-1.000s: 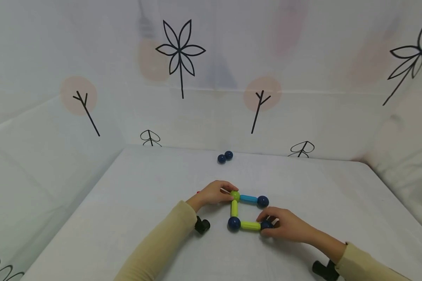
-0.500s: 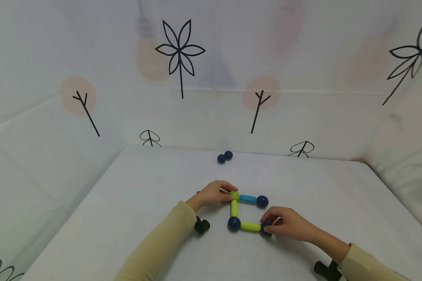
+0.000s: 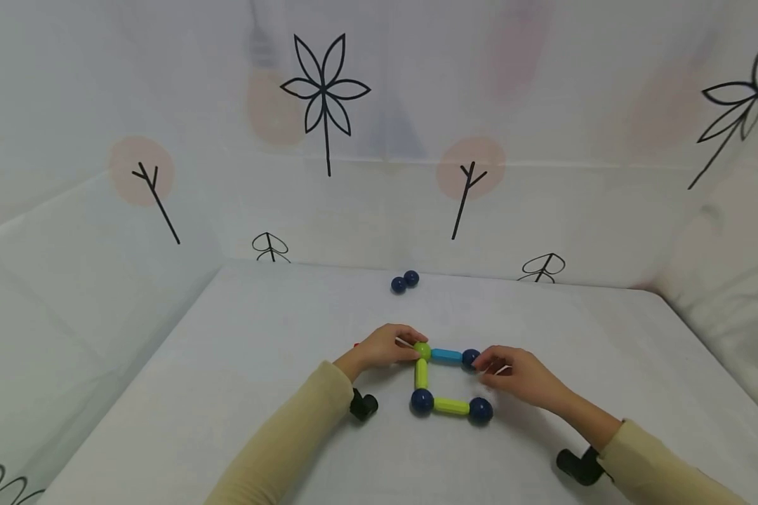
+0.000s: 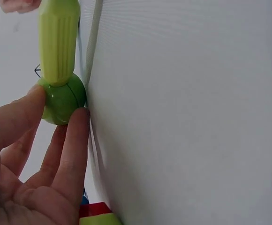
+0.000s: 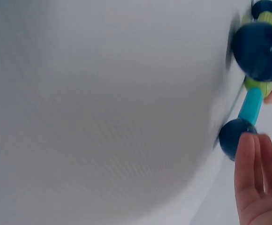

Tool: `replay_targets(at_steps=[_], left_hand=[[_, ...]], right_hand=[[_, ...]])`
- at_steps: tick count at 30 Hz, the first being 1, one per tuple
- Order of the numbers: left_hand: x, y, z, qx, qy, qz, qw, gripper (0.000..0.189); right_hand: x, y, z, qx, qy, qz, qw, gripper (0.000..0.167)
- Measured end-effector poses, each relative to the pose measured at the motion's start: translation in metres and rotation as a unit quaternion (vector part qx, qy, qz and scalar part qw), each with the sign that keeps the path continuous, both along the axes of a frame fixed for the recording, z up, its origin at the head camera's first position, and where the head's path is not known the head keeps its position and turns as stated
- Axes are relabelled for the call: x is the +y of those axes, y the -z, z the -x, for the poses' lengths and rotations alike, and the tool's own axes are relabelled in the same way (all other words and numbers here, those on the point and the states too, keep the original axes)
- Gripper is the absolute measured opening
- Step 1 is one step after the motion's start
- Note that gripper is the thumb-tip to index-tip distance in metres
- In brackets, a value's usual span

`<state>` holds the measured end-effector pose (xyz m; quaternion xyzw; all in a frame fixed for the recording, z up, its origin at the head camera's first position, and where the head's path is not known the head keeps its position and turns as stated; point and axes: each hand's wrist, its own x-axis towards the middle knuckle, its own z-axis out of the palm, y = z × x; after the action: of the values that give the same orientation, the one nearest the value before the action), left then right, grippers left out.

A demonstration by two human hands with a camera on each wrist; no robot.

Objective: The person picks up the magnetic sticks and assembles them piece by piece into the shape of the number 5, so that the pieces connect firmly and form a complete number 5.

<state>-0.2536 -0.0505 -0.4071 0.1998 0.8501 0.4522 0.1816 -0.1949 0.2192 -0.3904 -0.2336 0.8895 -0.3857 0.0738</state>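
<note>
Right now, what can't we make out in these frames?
Red piece: head view, mostly hidden behind the left hand; shape unclear.
Far navy ball on the blue rod: head and right wrist views, the right hand's fingers overlap it; contact can't be judged.
Yellow-green rod at the green ball: left wrist view, upper end cut off by the top edge.

Pale cloth (image 3: 366,224) printed with line-drawn plants (image 3: 323,90) and pink discs (image 3: 451,168) walled three sides of the white tabletop (image 3: 581,337).
</note>
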Motion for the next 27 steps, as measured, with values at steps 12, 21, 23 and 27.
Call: replay_targets(at_steps=[12, 21, 23, 27], left_hand=[[-0.028, -0.007, -0.005, 0.051, -0.053, 0.009, 0.9972, 0.022], [-0.068, -0.007, -0.018, 0.083, -0.076, 0.028, 0.9933, 0.017], [-0.074, -0.005, -0.02, 0.08, -0.078, 0.037, 0.9931, 0.016], [-0.082, -0.002, -0.022, 0.075, -0.076, 0.046, 0.9932, 0.014]], right_hand=[[-0.008, 0.007, 0.021, 0.015, 0.081, -0.014, 0.9965, 0.02], [-0.007, 0.011, 0.026, 0.006, 0.08, -0.009, 0.9968, 0.023], [-0.006, 0.011, 0.026, 0.003, 0.081, -0.01, 0.9967, 0.023], [-0.006, 0.012, 0.026, 0.001, 0.082, -0.01, 0.9966, 0.023]])
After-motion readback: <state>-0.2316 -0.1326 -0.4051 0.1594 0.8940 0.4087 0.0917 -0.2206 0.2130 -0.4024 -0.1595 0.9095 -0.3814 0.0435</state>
